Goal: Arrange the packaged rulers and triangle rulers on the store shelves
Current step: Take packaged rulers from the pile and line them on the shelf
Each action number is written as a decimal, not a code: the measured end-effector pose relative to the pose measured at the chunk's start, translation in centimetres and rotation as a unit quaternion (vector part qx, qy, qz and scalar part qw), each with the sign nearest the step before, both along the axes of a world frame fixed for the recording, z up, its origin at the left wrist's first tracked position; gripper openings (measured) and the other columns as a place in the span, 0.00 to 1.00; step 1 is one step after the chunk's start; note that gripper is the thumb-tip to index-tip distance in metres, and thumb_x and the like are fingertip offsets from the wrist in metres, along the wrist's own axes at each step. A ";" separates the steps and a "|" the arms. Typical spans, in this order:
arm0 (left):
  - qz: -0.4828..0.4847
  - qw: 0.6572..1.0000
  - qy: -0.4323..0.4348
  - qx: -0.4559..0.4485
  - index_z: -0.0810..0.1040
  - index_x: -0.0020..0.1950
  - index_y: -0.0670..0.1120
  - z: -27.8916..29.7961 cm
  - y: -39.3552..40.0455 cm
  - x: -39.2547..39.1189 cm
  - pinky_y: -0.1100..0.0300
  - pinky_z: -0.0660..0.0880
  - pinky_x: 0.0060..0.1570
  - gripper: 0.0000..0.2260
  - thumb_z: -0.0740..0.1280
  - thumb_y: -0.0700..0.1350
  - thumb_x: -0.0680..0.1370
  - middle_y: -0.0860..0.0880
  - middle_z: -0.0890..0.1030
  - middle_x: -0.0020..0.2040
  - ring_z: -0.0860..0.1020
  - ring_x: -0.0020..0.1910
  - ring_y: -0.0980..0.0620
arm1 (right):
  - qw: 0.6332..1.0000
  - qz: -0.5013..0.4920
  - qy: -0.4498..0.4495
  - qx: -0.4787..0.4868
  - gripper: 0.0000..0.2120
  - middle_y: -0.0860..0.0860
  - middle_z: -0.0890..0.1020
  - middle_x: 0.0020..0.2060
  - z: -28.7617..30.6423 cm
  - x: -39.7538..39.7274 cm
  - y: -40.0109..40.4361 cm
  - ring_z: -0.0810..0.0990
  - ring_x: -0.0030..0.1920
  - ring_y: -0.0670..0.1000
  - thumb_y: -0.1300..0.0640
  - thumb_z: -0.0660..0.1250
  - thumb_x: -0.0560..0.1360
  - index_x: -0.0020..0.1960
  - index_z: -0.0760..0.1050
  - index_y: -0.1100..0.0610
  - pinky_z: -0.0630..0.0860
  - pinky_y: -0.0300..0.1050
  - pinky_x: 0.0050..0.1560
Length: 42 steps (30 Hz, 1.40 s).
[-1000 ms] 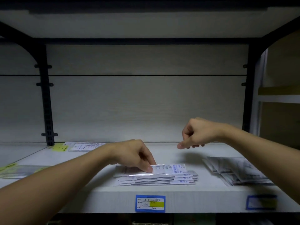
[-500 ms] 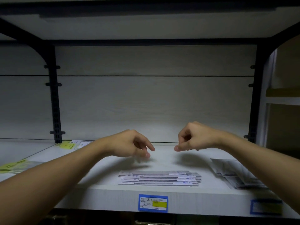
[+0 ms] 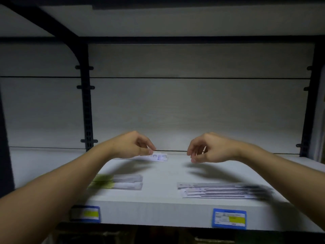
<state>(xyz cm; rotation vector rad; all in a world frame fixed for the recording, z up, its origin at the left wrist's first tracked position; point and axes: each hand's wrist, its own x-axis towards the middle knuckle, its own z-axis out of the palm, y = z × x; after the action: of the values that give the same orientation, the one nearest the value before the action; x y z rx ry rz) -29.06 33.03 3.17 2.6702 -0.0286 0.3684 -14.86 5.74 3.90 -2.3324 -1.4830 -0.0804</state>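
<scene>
My left hand reaches to the back of the white shelf and pinches the near end of a white packaged ruler that lies flat there. My right hand hovers to the right of that packet, fingers loosely curled and holding nothing. A stack of several packaged rulers lies at the front right of the shelf. Packets with yellow-green cards lie at the front left, partly behind my left forearm. The picture is motion-blurred.
Two blue price tags sit on the shelf's front edge. A black slotted upright stands at the back left and another upright at the right. The shelf above hangs low overhead.
The view has swung left, so the ruler stack now sits right of centre. My left hand went from above the stack to the packet at the back. My right hand's fist has loosened.
</scene>
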 end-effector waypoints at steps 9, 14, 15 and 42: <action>-0.020 1.000 0.003 -0.005 0.86 0.50 0.55 -0.1 5.5 0.4 0.60 0.77 0.42 0.05 0.73 0.50 0.75 0.55 0.85 0.39 0.81 0.38 0.53 | 0.998 -0.027 -0.046 -0.014 0.09 0.46 0.85 0.43 0.4 -4.6 9.5 0.82 0.44 0.44 0.52 0.75 0.71 0.51 0.82 0.50 0.80 0.41 0.47; -0.009 0.999 0.001 0.041 0.85 0.51 0.54 -0.2 6.8 1.2 0.63 0.75 0.41 0.06 0.74 0.49 0.74 0.55 0.85 0.40 0.81 0.41 0.56 | 0.996 -0.043 -0.079 -0.006 0.08 0.47 0.85 0.43 0.4 -3.8 11.8 0.82 0.43 0.45 0.56 0.74 0.72 0.51 0.82 0.51 0.80 0.43 0.49; -0.006 0.998 0.004 0.062 0.85 0.51 0.54 -0.3 7.2 1.4 0.65 0.74 0.41 0.07 0.74 0.50 0.74 0.56 0.84 0.42 0.81 0.41 0.58 | 0.996 -0.047 -0.078 -0.001 0.07 0.48 0.85 0.43 0.2 -3.4 12.1 0.83 0.43 0.45 0.56 0.74 0.72 0.51 0.82 0.51 0.80 0.43 0.49; 0.189 0.974 -0.123 -0.024 0.74 0.40 0.45 -3.5 13.5 4.0 0.52 0.73 0.42 0.06 0.58 0.39 0.69 0.45 0.76 0.43 0.76 0.44 0.41 | 0.941 -0.211 -0.126 0.234 0.13 0.55 0.80 0.48 -3.4 1.0 19.3 0.77 0.50 0.56 0.66 0.63 0.70 0.52 0.80 0.59 0.69 0.42 0.45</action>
<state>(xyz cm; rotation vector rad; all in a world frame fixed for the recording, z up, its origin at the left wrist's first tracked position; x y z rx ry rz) -25.08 46.51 -0.32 2.5590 0.4127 0.8077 -13.82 25.03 0.45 -2.2418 -0.8978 -0.7821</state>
